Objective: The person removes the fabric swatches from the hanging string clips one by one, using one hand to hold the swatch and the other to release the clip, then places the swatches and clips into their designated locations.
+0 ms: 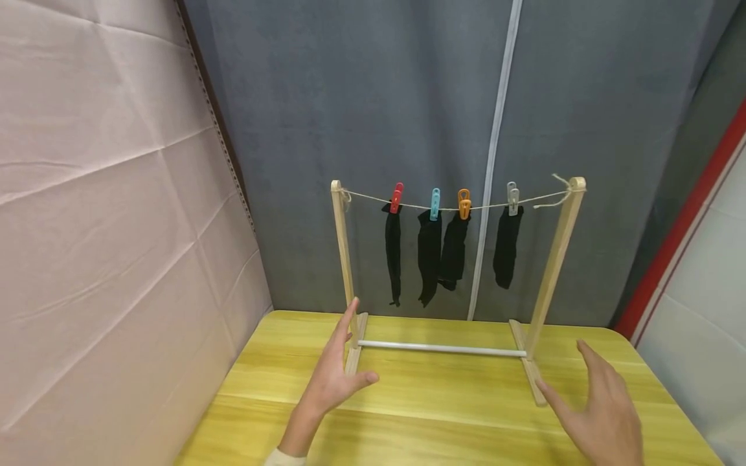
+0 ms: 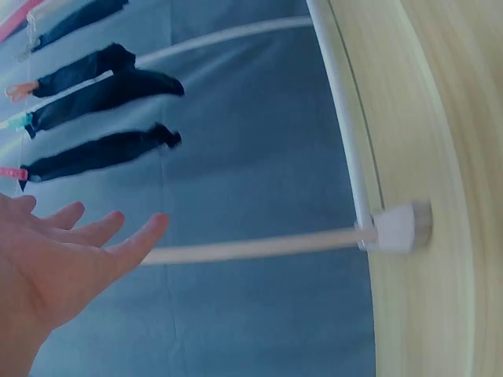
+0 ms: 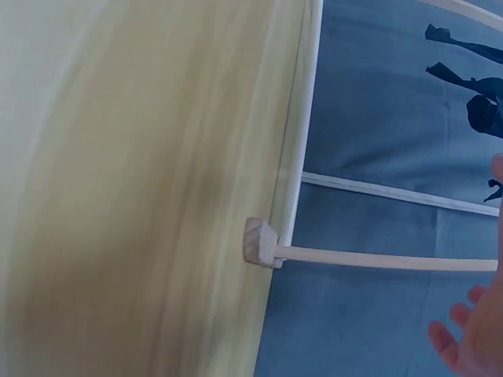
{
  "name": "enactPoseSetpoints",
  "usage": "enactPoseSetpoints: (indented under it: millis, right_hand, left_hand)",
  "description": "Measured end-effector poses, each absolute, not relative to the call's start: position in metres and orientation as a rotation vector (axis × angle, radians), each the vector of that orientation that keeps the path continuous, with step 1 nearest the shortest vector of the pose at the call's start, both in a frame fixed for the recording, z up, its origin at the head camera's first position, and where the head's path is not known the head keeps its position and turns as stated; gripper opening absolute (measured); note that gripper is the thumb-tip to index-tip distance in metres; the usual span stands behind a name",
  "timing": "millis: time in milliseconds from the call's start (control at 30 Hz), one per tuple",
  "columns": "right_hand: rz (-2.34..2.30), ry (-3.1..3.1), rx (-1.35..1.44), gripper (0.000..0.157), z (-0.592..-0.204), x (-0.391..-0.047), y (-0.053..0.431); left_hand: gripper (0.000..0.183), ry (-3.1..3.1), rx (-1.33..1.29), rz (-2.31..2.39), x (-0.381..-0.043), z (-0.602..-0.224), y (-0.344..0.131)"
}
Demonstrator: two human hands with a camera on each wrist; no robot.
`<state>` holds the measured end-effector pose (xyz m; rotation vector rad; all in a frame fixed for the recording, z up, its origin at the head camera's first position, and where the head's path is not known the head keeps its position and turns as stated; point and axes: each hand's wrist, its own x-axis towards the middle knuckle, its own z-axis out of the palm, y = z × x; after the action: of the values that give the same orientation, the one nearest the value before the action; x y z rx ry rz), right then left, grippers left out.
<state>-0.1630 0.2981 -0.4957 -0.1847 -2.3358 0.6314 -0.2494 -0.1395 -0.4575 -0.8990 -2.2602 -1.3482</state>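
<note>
Several black socks [image 1: 429,259] hang from a thin cord [image 1: 367,196], each held by a clothespin: a red clothespin [image 1: 396,198], a blue clothespin [image 1: 434,204], an orange clothespin [image 1: 464,204] and a grey clothespin [image 1: 513,199]. The cord is tied between two upright posts of a wooden drying rack [image 1: 553,272]. My left hand [image 1: 333,372] is held in front of the rack's left post, fingers extended, thumb apart, nothing in it. In front of the right foot, my right hand [image 1: 606,411] is likewise empty, its thumb spread from loosely bent fingers.
The rack stands toward the back of a yellow wood-grain table [image 1: 431,401], its feet joined by a white rod [image 1: 443,349]. A grey curtain [image 1: 361,97] hangs behind it. Pale cloth [image 1: 116,226] covers the left side, and a white panel with a red edge [image 1: 682,226] rises at right.
</note>
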Motion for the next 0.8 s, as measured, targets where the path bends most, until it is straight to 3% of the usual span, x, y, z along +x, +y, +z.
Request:
enactPoseSetpoints:
  millis: [400,600,800]
  right_hand:
    - [0.723,-2.084,0.069,0.100,-0.486,-0.180,0.282]
    - [0.698,-2.031,0.278,0.078,-0.484,-0.187,0.281]
    - [0.647,-1.957,0.361,0.085,-0.476,-0.198,0.277]
  left_hand:
    - [0.111,-1.999,-1.177,-1.686,-0.252,-0.450,-0.100]
    - [0.098,-1.944,-1.214,-1.705,-0.260,-0.446,-0.076]
    - [0.088,-1.925,-1.253,-1.771,-0.264,-0.441,-0.047]
